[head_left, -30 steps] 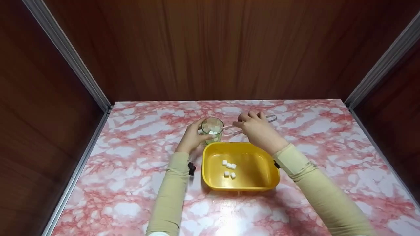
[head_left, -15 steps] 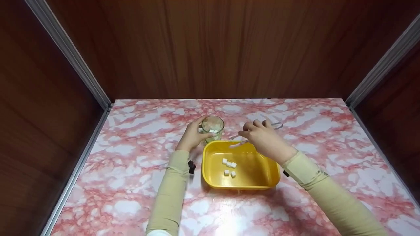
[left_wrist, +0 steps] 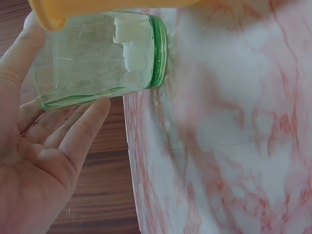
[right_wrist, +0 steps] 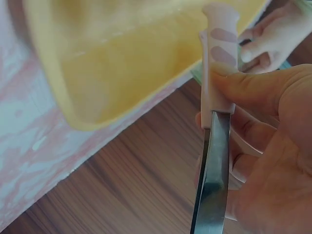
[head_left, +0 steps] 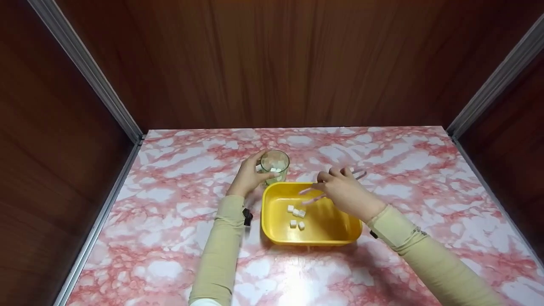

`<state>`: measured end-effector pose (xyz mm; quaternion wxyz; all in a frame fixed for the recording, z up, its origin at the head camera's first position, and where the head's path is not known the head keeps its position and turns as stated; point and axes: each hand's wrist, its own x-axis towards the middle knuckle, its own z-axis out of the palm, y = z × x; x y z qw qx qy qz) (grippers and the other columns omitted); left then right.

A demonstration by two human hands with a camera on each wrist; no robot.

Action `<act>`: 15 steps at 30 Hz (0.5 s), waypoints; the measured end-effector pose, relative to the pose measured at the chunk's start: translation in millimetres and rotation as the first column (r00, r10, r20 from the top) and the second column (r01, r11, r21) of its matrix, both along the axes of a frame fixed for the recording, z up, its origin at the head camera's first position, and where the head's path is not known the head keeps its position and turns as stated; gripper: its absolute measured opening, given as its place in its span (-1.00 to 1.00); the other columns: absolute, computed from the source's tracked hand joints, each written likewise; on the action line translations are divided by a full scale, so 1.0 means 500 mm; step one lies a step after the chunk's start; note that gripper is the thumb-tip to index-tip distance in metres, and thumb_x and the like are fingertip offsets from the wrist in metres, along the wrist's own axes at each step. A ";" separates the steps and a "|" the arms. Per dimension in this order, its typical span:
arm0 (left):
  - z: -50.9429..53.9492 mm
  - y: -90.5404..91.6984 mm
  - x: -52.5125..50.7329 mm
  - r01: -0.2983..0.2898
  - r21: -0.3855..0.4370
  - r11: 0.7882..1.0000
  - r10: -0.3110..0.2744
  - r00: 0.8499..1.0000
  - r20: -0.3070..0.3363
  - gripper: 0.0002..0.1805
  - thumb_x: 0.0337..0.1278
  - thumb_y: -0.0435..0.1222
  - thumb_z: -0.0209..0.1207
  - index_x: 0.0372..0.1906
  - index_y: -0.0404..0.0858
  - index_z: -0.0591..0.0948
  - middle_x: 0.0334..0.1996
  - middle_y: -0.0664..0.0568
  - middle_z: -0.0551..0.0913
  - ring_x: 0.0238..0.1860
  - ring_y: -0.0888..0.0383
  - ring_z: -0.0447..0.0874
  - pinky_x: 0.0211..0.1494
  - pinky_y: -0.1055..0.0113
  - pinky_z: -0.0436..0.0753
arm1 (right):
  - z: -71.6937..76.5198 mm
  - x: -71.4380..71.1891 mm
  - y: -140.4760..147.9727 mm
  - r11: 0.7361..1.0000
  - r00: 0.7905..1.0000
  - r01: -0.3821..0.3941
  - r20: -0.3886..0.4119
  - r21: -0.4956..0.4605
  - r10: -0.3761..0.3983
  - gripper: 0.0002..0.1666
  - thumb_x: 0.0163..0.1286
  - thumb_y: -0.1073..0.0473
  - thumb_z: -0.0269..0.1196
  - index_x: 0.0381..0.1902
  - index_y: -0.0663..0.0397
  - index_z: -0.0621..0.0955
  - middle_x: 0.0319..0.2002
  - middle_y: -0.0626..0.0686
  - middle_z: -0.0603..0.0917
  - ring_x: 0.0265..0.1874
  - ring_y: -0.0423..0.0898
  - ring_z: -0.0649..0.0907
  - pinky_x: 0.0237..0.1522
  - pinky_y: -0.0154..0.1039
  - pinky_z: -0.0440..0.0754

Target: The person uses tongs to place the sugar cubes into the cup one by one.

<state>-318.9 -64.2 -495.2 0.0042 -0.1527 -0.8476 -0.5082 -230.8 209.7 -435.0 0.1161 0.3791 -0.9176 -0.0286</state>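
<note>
Marbled tabletop (head_left: pixel 165 238), R grip (head_left: pixel 347 189) closed round tongs (right_wrist: pixel 220 105) over yellow tub (head_left: pixel 312 243), L grip (head_left: pixel 247 176) round glass (left_wrist: pixel 87 53) w/ cubes (left_wrist: pixel 134 54).

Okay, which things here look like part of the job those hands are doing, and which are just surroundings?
Part of the job, it seems:
green glass, held by the left hand
tongs, held by the right hand
yellow tray
white cubes, in both tray and glass

Just surroundings:
marbled tabletop
wooden panels
metal rails
</note>
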 end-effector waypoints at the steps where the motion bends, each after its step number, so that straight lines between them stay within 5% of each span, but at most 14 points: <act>1: 0.000 0.000 0.001 -0.002 0.002 1.000 0.002 1.000 0.003 -0.09 -0.11 -0.20 0.46 0.40 -0.28 0.30 0.27 -0.14 0.41 0.23 -0.06 0.41 0.24 0.11 0.45 | -0.003 0.002 0.001 1.000 1.000 0.000 0.004 0.008 0.000 -0.52 0.03 0.43 0.43 -0.08 -0.10 0.71 -0.16 0.03 0.60 -0.20 0.07 0.52 -0.23 0.04 0.39; 15: -0.003 0.000 0.001 0.011 0.012 1.000 -0.011 1.000 -0.015 -0.12 -0.09 -0.24 0.45 0.39 -0.27 0.31 0.25 -0.16 0.42 0.21 -0.11 0.42 0.25 0.08 0.44 | -0.036 0.024 0.000 0.999 0.998 -0.017 0.065 0.036 0.014 -0.44 -0.06 0.51 0.42 -0.10 -0.09 0.71 -0.19 0.00 0.60 -0.18 0.04 0.50 -0.19 0.07 0.39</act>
